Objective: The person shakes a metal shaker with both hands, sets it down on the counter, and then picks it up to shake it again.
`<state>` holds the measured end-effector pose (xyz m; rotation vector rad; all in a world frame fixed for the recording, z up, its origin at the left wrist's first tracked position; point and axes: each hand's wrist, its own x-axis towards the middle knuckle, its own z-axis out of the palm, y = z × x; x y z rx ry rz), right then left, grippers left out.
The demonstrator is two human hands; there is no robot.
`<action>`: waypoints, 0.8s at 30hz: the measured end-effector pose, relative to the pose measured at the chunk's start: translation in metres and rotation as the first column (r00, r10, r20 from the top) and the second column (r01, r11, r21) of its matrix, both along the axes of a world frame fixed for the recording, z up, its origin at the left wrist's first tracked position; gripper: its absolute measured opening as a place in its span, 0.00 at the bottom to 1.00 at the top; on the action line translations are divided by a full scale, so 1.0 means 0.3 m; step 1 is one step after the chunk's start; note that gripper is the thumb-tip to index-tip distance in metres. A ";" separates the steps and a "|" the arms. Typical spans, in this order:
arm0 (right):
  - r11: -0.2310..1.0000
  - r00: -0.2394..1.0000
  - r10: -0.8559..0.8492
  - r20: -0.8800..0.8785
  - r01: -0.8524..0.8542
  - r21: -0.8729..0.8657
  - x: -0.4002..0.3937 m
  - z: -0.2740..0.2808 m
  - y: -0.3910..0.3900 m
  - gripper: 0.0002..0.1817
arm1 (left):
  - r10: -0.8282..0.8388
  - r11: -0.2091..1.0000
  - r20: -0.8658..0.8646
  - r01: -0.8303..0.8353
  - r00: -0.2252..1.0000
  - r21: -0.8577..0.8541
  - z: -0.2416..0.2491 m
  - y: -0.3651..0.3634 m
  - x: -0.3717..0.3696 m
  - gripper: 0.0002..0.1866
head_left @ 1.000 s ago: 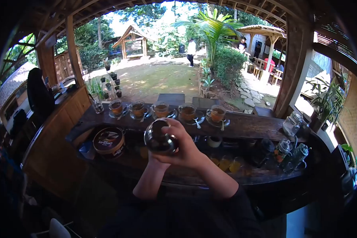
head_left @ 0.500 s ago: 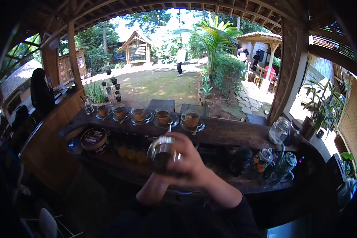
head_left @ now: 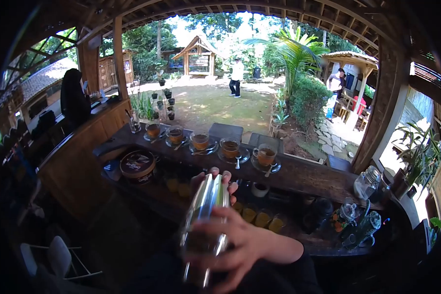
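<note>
A shiny metal shaker (head_left: 206, 210) is tilted in front of my body, its upper end pointing away from me. My right hand (head_left: 240, 240) lies across its lower part, fingers wrapped over it and a little blurred. Behind its upper end my left hand (head_left: 228, 183) grips it, with only fingertips and a bit of the hand showing. Beyond the hands, several glass cups of amber drink, such as one cup (head_left: 265, 155), stand on saucers with spoons along the wooden counter (head_left: 308, 179).
On the lower shelf are a round tub (head_left: 137, 166), yellow-filled glasses (head_left: 262, 219) and a dark cup (head_left: 259, 189). Jars (head_left: 366, 182) and bottles stand at the right. One person (head_left: 74, 98) is at the left; others are outside. A white chair (head_left: 60, 257) is lower left.
The shaker has swung from end-on to lengthwise and sits lower, with my right hand lower too. Fingers of my left hand now show behind it. The view has shifted, moving the counter right and down.
</note>
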<state>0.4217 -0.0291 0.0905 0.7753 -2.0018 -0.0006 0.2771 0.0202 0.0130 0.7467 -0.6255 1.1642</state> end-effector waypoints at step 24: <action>0.987 0.992 -0.120 -0.040 0.115 -0.113 -0.598 -0.005 0.057 0.30 | -0.007 0.974 -0.076 -0.010 0.997 -0.224 -0.022 -0.070 -0.617 0.15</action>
